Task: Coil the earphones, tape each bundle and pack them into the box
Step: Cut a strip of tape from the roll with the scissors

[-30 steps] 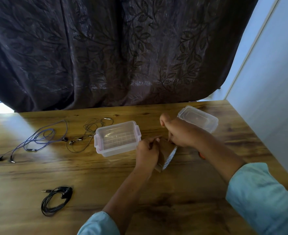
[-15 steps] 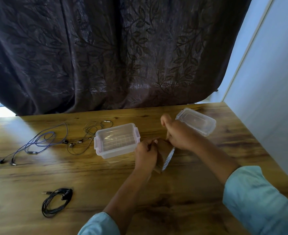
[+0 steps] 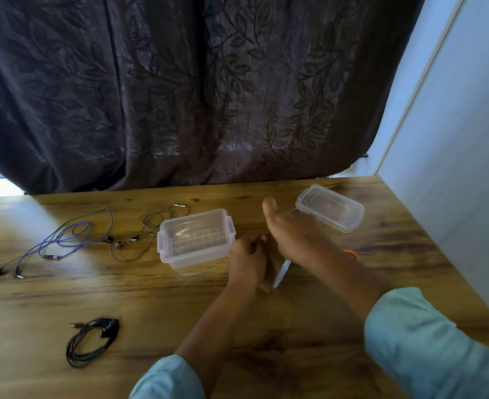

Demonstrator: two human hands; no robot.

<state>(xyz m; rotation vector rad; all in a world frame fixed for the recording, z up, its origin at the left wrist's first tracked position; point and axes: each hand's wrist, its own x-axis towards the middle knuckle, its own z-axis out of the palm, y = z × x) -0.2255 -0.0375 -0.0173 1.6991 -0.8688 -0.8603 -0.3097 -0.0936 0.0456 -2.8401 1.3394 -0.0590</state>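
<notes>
Nearest on the bench (image 3: 295, 355), black earphones (image 3: 92, 342) were laid coiled at the left. Further in, a brown tape roll (image 3: 267, 276) was gripped on edge by the left hand (image 3: 246, 260), fingers curled round it; the right hand (image 3: 292, 234) was held just above, thumb raised — whether its hidden fingers pinched anything could not be told. Beyond, the clear box (image 3: 195, 239) was set open, with purple earphones (image 3: 64, 237) and thin dark earphones (image 3: 148, 226) spread loose to its left and the lid (image 3: 329, 208) to its right — all before a dark curtain (image 3: 180, 96).

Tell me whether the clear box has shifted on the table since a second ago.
No. The clear box sits just as close to the tangled earphones at its left.
</notes>
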